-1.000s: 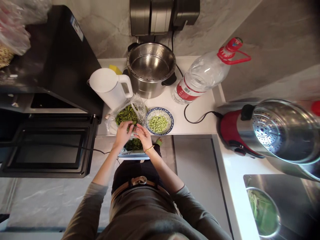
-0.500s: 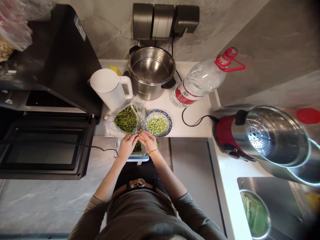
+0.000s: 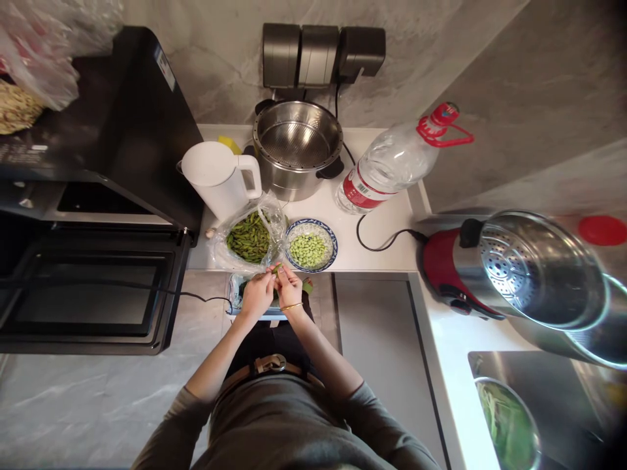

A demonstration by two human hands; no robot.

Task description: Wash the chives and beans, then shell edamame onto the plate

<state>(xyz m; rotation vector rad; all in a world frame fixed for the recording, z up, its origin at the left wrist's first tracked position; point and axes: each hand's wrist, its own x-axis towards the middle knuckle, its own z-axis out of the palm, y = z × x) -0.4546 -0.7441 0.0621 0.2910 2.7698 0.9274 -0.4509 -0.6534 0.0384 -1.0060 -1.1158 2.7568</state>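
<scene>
My left hand and my right hand are pressed together at the counter's front edge, both pinching one green edamame pod. Just beyond them lies a clear plastic bag of edamame pods. To its right stands a blue-rimmed bowl holding shelled green beans. Under my hands a shallow tray holds more green pods, mostly hidden by my hands.
A white kettle, a steel pot and a large water bottle line the counter's back. A black oven with an open door stands left. A red steamer sits right, a sink with greens below it.
My left hand left the bag of pods and drew back to meet the right hand over the tray. Both now pinch one pod between them.
</scene>
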